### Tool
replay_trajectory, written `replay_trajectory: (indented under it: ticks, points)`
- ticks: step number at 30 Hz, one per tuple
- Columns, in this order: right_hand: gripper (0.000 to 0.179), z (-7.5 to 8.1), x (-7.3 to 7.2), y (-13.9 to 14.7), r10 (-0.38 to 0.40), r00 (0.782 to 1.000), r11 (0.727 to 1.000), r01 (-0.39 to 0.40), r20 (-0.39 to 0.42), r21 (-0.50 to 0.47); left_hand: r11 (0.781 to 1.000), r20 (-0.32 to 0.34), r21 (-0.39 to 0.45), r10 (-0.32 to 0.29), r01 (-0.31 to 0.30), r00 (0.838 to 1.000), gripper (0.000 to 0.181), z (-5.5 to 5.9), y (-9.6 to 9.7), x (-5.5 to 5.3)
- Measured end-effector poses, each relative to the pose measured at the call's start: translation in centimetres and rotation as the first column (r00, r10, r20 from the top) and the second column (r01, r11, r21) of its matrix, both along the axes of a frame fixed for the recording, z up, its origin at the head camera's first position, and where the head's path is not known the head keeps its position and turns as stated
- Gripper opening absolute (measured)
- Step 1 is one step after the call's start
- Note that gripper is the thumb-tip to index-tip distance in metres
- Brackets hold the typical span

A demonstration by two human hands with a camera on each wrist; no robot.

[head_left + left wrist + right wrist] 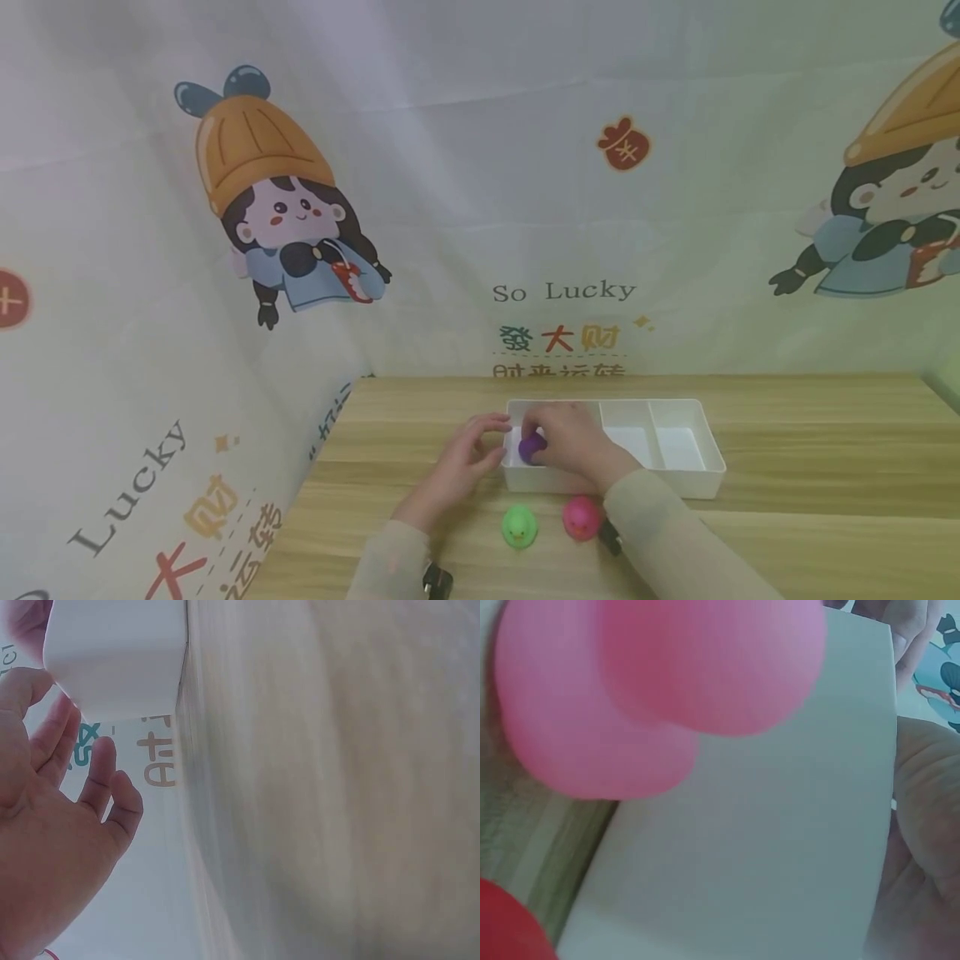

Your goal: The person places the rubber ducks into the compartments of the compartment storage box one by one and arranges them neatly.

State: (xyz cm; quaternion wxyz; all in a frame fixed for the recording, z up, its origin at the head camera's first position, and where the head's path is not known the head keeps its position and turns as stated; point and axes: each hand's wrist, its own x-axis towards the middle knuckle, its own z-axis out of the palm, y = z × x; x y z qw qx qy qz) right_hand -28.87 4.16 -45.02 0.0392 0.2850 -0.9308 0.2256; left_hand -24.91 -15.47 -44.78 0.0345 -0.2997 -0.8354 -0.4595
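My right hand [570,433] reaches over the front wall of a white divided box [615,482] and pinches a small purple rounded toy [532,448] inside its left compartment. Fingers cover part of the toy. At the box's left end is my left hand [468,458], its thumb and fingers loosely bent, fingertips right at the wall. The left wrist view shows that hand [67,817] by the box's corner [120,667]. In front of the box sit a green toy duck [519,527] and a pink toy duck [581,518], the pink one close to my right wrist.
Two compartments [678,446] lie to the right of my right hand. A red rounded thing [506,926] shows at the lower left of the right wrist view. The wooden table [817,467] ends at a printed cloth backdrop [450,250].
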Motion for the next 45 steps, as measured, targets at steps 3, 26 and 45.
replay_trajectory:
  ticks: [3, 26, 45]
  points:
    - [0.025, -0.2, 0.1, 0.3, 0.016, 1.000, 0.999, -0.016, 0.008, -0.041, 1.000, -0.002, 0.001, -0.005, 0.005, 1.000, 0.030, -0.1, 0.1, 0.0]
    - [0.023, 1.0, 2.7, 3.4, -0.119, 0.985, 0.981, 0.097, -0.128, -0.168, 0.999, -0.025, -0.046, 0.018, -0.019, 1.000, 0.032, -2.2, -0.4, -2.0]
    - [0.020, -0.1, 5.1, 6.4, -0.167, 0.961, 0.969, 0.118, -0.220, -0.218, 0.998, -0.007, -0.047, 0.043, -0.043, 0.999, 0.033, -3.1, -0.5, -2.0]
